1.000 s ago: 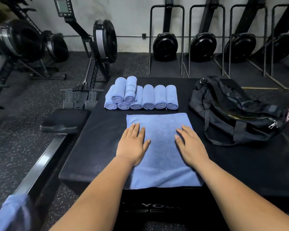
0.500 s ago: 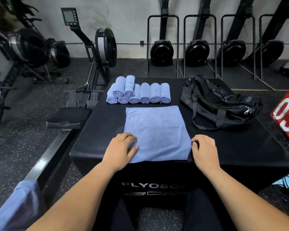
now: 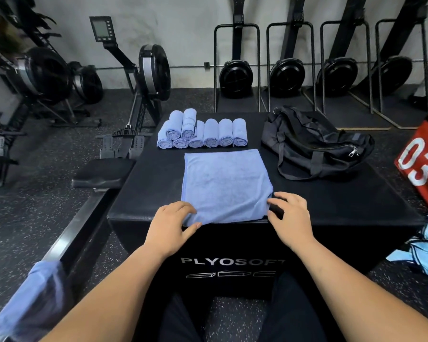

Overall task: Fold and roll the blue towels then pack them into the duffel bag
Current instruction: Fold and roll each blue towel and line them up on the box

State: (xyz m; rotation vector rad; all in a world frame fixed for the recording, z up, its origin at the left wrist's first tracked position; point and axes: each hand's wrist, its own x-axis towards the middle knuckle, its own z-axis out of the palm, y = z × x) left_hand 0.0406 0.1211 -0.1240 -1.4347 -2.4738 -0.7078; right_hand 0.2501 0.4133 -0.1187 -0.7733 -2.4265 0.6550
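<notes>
Though their grips are partly hidden, left hand (image 3: 171, 224) and right hand (image 3: 290, 217) pinch near corners of the towel (image 3: 225, 183).

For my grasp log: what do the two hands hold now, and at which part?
Both hold the flat blue towel: the left hand grips its near-left corner, the right hand its near-right corner.

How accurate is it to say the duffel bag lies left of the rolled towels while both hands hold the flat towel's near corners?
Not quite: the head view shows the duffel bag lying right of the rolled towels, not left. The left hand and right hand do hold the near corners of the flat towel.
</notes>
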